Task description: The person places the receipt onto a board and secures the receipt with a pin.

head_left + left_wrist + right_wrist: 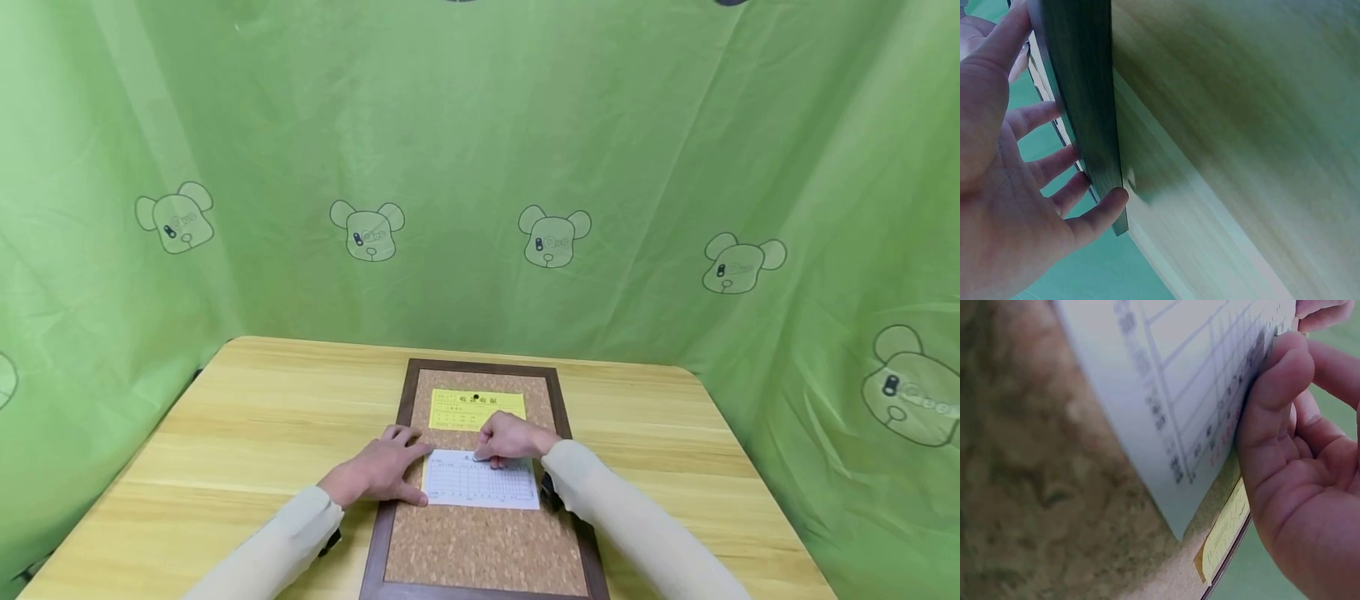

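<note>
A white printed form [480,483] lies on the cork board [487,542], below a yellow receipt slip [450,408] that has a black pin [476,397] at its top. My right hand [513,437] bends its fingers over the form's top middle. Thumb and forefinger pinch together there on something small, which they almost wholly hide. Spread fingers of my left hand [386,468] rest at the form's left edge, thumb near its lower left corner. In the left wrist view, little fingertip and dark wooden frame [1079,94] meet. One corner of the form [1172,506] lifts slightly in the right wrist view.
The board lies lengthwise on a light wooden table [300,400]. A green curtain [465,150] printed with bear heads hangs behind the table and along both sides. Dark straps show near both sleeves.
</note>
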Action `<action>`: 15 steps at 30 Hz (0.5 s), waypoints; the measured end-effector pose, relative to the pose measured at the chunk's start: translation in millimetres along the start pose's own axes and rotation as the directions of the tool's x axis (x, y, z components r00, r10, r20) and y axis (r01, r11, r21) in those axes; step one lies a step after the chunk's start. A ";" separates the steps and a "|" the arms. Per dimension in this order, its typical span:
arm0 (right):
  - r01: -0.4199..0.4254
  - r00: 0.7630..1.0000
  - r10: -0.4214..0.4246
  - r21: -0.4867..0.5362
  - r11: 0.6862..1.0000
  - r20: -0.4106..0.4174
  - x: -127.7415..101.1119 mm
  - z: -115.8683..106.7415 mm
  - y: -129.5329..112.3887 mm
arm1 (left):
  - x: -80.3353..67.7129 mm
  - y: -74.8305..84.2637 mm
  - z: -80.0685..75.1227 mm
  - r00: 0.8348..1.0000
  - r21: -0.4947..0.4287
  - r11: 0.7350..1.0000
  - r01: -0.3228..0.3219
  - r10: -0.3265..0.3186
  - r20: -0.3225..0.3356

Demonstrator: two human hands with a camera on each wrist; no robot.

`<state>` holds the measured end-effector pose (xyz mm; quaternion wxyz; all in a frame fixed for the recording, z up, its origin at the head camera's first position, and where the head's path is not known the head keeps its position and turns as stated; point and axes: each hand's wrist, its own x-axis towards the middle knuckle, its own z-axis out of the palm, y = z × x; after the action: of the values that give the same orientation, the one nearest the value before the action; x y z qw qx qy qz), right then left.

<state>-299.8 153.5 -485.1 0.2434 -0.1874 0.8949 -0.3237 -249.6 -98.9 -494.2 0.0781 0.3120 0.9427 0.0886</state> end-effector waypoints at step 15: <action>-0.013 1.000 0.013 -0.032 0.999 0.001 2.4 1.9 -1.1 | 0.6 -1.8 -0.1 1.000 -0.020 1.000 0.002 -0.002 -0.003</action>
<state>-300.5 150.6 -486.3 0.2430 -0.1856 0.9009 -0.3079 -251.1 -100.0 -494.5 0.0800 0.3102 0.9422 0.0987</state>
